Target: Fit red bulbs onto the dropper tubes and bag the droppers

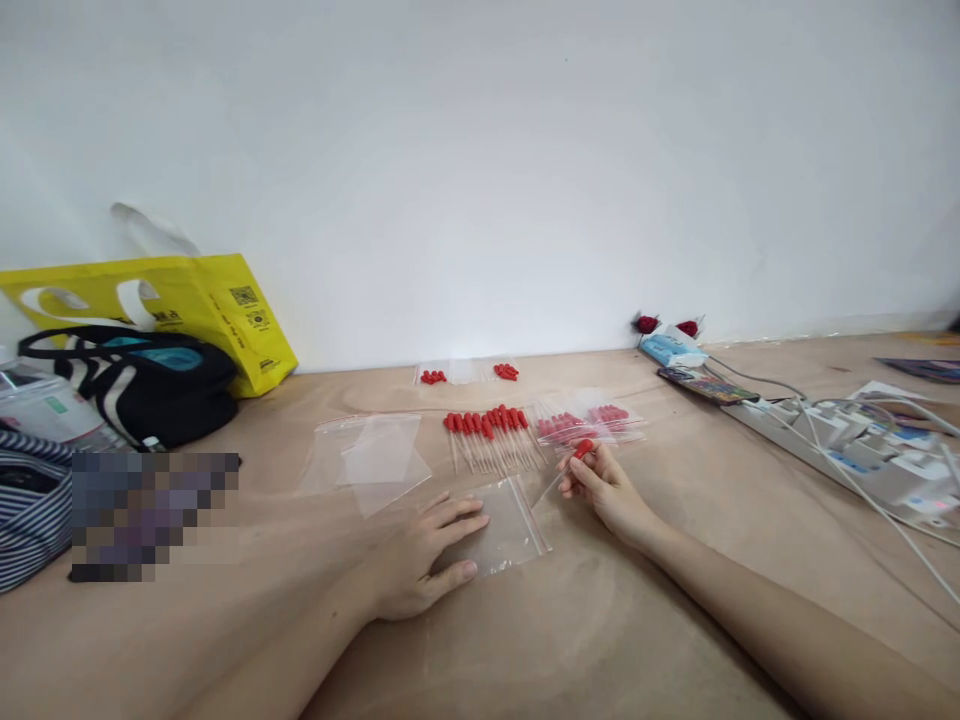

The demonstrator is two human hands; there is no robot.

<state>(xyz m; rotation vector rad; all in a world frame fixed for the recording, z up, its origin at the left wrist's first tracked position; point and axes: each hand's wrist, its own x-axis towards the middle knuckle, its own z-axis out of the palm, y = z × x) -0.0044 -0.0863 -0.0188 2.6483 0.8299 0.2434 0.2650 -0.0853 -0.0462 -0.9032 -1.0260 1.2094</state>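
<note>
My left hand (pixel 439 555) rests with fingers spread on a clear zip bag (pixel 506 535) lying flat on the table. My right hand (pixel 604 490) pinches a red-tipped stick (pixel 583 449) by its red end. Its thin shaft slants down and left toward the bag's zip edge; I cannot tell whether it enters the bag. Beyond my hands lies a row of red-tipped sticks (pixel 487 425), pale shafts toward me. Just behind my right hand, clear bags with red pieces inside (pixel 585 420) overlap.
More clear zip bags (pixel 375 455) lie left of the row. Red pieces (pixel 433 377) sit near the wall. A yellow bag (pixel 259 340) and a black bag (pixel 180 390) stand at the left. A power strip (pixel 840 455) with chargers and cables runs along the right.
</note>
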